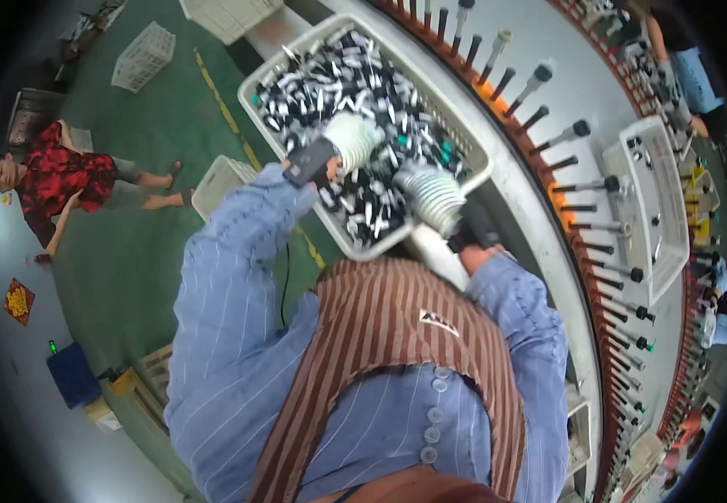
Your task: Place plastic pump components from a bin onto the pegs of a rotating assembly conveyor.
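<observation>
Has the left hand [353, 140], gloved, over the middle of the heap of small black and white parts [317, 88] inside the plastic basket [367, 252], and the right hand [432, 196], likewise gloved, by the near edge toward the right corner. Cannot tell, for the blur, the grip of either hand, loose or closed. Has a curved rail [560, 205] of upright rods [532, 87] past the right edge.

Head view: left fisheye of a worn pair; looks steeply down from the wearer's head; striped apron [380, 310] nearest, lower centre; left hand [351, 141] and right hand [432, 197] a little farther off, at the crate [455, 113]; coverage very wide, floor [112, 268] at left, curved rail [566, 220] at right.
</observation>
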`<control>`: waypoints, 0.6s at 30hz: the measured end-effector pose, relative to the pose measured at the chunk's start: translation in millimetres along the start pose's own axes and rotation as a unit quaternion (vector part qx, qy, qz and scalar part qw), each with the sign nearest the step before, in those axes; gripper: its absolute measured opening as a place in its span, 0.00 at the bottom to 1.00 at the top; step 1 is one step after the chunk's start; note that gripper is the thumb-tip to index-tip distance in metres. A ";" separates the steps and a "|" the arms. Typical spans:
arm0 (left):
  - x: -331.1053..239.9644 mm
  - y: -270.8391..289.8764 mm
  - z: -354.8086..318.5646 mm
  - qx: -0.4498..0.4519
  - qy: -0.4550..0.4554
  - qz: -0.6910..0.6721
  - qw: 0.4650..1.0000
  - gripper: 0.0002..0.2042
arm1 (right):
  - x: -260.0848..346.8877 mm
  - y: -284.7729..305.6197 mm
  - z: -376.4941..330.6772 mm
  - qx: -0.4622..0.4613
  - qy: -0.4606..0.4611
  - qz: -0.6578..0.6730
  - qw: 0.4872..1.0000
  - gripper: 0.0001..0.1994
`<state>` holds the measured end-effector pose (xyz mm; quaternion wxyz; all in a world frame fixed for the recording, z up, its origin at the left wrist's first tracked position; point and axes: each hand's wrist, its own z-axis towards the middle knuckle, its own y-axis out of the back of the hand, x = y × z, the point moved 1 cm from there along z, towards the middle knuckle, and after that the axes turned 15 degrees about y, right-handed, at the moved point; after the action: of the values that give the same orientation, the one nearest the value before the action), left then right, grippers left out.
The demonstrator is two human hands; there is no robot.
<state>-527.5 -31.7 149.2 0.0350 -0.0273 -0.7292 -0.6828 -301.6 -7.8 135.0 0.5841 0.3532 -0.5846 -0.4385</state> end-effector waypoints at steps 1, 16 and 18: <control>9.1 -1.8 -4.5 0.025 0.088 -0.099 0.991 0.05 | -6.0 -14.8 18.3 0.103 -0.035 -0.057 0.992 0.17; 4.9 43.0 -71.8 -0.020 0.171 -0.828 0.533 0.10 | 16.8 20.9 -20.3 -0.172 -0.207 0.112 0.957 0.16; -15.0 67.2 -67.5 -0.186 0.143 -0.639 0.733 0.12 | 24.7 40.3 -45.9 -0.279 -0.197 0.209 0.916 0.18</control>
<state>-505.7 -94.6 219.1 -0.3110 0.5374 -0.4196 -0.6621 -253.7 -20.5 178.5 0.6105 -0.0482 -0.6020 -0.5125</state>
